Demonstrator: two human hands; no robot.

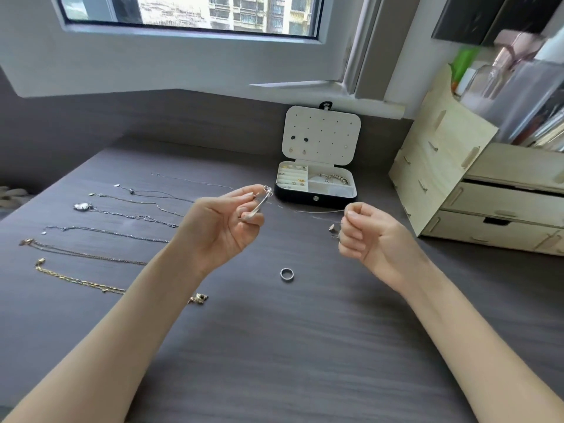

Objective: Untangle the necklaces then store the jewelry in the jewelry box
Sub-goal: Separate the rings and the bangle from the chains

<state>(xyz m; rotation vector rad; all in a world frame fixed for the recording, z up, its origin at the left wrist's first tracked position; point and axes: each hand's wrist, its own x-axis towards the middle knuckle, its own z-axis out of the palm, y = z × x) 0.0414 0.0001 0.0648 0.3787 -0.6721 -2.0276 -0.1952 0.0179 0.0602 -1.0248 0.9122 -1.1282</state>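
A thin silver necklace (305,210) stretches in the air between my two hands. My left hand (222,224) pinches its pendant end, where a small clear pendant (267,189) shows above my fingertips. My right hand (363,233) grips the other end, and a small tag (333,228) hangs beside it. The jewelry box (316,198) stands open behind the hands, with earrings on its lid panel and a beaded bracelet (335,178) in the right compartment. Several necklaces lie stretched out in rows on the left of the desk. A silver ring (287,274) lies between my forearms.
The dark wooden desk (274,346) runs to the wall under a window. A pale wooden drawer organizer (476,190) stands at the right. A small gold piece (198,298) lies by my left forearm.
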